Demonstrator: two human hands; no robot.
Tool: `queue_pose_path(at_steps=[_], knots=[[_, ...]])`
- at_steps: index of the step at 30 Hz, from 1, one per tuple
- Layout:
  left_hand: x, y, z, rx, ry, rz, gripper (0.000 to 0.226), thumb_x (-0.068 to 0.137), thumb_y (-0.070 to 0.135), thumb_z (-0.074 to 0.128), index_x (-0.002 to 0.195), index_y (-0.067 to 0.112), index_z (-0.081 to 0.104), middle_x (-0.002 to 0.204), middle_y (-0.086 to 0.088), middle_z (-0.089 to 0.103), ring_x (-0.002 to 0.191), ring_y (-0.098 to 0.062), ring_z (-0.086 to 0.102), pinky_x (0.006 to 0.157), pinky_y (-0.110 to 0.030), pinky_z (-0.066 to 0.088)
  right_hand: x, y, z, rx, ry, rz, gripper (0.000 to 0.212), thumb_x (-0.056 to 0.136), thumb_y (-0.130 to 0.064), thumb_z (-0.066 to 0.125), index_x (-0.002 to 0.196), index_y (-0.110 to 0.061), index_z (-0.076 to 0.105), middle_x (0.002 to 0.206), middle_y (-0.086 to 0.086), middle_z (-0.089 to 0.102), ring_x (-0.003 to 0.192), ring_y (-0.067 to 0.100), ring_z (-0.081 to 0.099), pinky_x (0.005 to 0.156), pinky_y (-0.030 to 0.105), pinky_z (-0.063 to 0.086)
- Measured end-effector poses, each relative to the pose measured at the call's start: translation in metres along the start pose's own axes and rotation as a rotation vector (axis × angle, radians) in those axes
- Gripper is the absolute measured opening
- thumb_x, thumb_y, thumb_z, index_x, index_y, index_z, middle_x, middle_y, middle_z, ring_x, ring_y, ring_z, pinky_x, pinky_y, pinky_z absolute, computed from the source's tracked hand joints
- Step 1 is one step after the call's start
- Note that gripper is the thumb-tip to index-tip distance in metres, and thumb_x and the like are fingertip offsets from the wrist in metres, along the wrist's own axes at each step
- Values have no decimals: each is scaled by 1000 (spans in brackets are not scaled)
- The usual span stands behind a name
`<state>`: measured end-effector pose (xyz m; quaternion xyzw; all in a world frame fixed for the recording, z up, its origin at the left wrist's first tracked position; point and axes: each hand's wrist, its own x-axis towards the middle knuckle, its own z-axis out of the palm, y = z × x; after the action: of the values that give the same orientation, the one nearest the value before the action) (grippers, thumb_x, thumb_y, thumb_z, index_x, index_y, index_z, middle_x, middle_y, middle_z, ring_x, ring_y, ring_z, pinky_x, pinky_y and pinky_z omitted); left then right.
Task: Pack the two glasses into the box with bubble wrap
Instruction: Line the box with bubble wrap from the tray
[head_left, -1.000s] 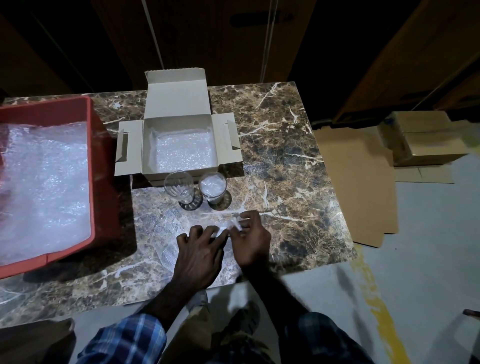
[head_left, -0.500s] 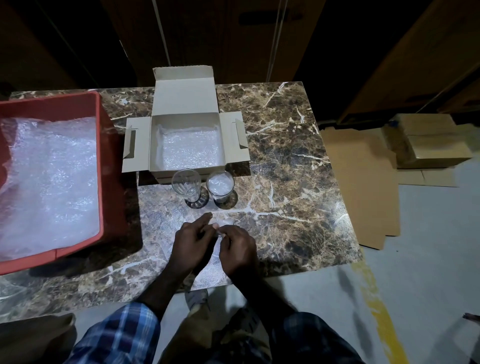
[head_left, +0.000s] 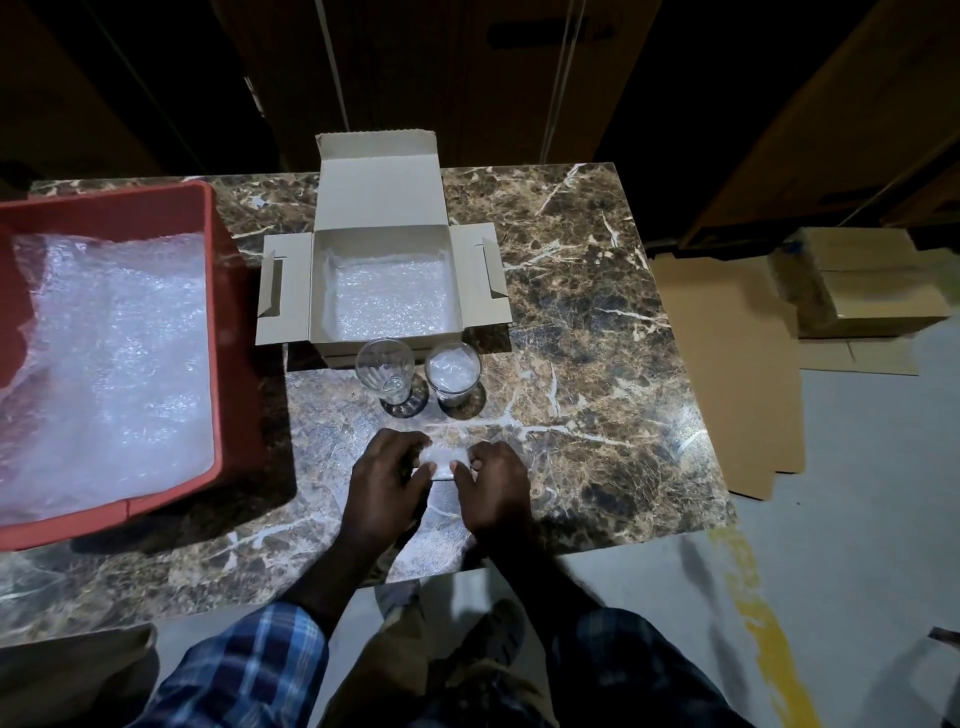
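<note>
Both hands work one small piece of bubble wrap (head_left: 441, 460) at the near edge of the marble surface (head_left: 597, 322). My left hand (head_left: 387, 486) has its grip closed on the left end of the piece, fingers curled over the top and thumb at the near edge. My right hand (head_left: 493, 486) grips the right end the same way. The piece is bunched between them, probably so it compacts into a wad narrow enough for a glass mouth.

A larger clear sheet of bubble wrap (head_left: 332, 457) lies flat on the surface under my hands, presumably left there as the next wrapping layer.

Landmark: the open cardboard box (head_left: 387, 244). Just on its near side stand the two glasses, upright, side by side, close but apparently not touching. The left glass (head_left: 385, 369) is empty. The right glass (head_left: 452, 371) already holds white bubble wrap stuffing. Judgement: the wad in my hands is meant for the empty one. Keeping both glasses right by the box shortens the carry.

The box lid is folded back on the far side and the side flaps are spread out, so access is clear from above. Its floor is lined with bubble wrap (head_left: 389, 299) as cushioning. Neither glass is in it yet.

Left of the box sits a red crate (head_left: 218, 322) holding the bubble wrap stock (head_left: 109, 343), within reach.
</note>
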<state>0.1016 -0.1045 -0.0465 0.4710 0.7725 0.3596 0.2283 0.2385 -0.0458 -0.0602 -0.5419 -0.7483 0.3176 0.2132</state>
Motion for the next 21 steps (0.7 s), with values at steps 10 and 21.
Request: queue_pose_path(at_steps=[10, 21], knots=[[9, 14, -8, -76, -181, -113, 17, 82, 11, 72, 98, 13, 72, 97, -4, 69, 88, -22, 64, 81, -37, 53, 17, -4, -30, 246, -225, 179, 26, 84, -16, 73, 73, -25, 52, 63, -10, 52, 62, 7, 50, 67, 31, 45], [32, 86, -34, -631, -58, -323, 16, 84, -3, 74, 95, 4, 64, 82, -10, 67, 71, -15, 66, 63, -31, 59, 48, -44, -73, 776, -141, 262, 17, 77, -12, 75, 91, -20, 73, 86, 11, 74, 81, 34, 71, 73, 59, 59]])
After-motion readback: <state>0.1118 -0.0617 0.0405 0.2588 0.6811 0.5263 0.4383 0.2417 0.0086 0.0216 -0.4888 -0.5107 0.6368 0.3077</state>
